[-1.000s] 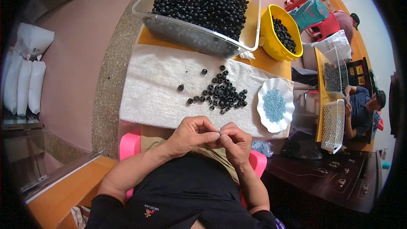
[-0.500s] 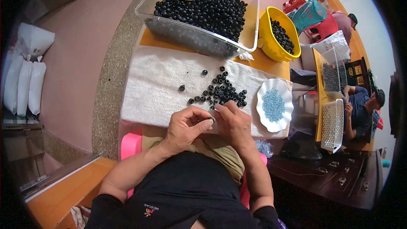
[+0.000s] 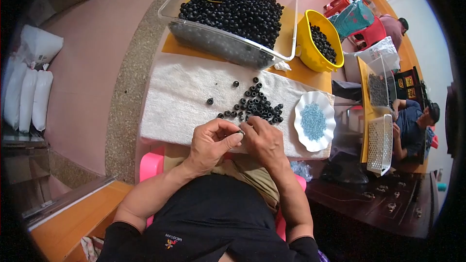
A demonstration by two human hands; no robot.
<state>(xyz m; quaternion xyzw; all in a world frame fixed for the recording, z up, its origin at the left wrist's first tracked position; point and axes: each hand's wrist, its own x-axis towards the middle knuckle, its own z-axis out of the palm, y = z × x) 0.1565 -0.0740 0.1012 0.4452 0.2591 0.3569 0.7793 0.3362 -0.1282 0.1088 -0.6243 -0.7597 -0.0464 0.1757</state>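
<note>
Thumb and forefinger of my left hand [image 3: 208, 144] pinch a small black bead [image 3: 240, 132], mostly covered by the fingertips. Right beside it, my right hand [image 3: 264, 141] has its fingers drawn together; whatever they hold is hidden. Both hands are over the near edge of a white towel [image 3: 177, 92]. Just beyond them lies a loose cluster of black beads [image 3: 261, 108] with wide holes, and a few strays sit farther left. To the right of the cluster stands a white scalloped dish [image 3: 302, 139] with tiny light-blue pieces [image 3: 313, 121] in it.
A large clear bin [image 3: 228, 36] full of black beads stands at the far side of the table. Beside it is a yellow basket [image 3: 304, 43] with more beads. Another person [image 3: 415, 123] sits at the right near a white perforated basket [image 3: 380, 148]. White sacks [image 3: 29, 97] stand at the left.
My two hands have shifted up slightly, still close together, and the right has moved a little to the left. The beads and containers show only a slight shift of the whole view.
</note>
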